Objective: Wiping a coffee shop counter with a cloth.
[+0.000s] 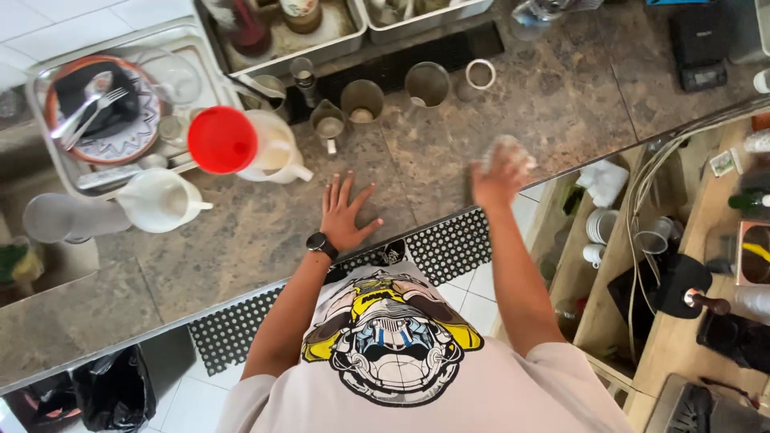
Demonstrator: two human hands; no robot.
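stone counter (265, 240) under flat, splayed left hand (345, 216); right hand (497, 178) grips blurred cloth (507, 152)

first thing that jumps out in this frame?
The bright red funnel on a white jug, far left of the stone counter. Then the left hand flat on the counter, and the right hand on a blurred pale cloth-like thing.

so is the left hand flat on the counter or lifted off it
Flat. The left hand lies palm down on the stone counter, fingers spread, a watch on its wrist. The right hand is blurred over a pale cloth-like thing.
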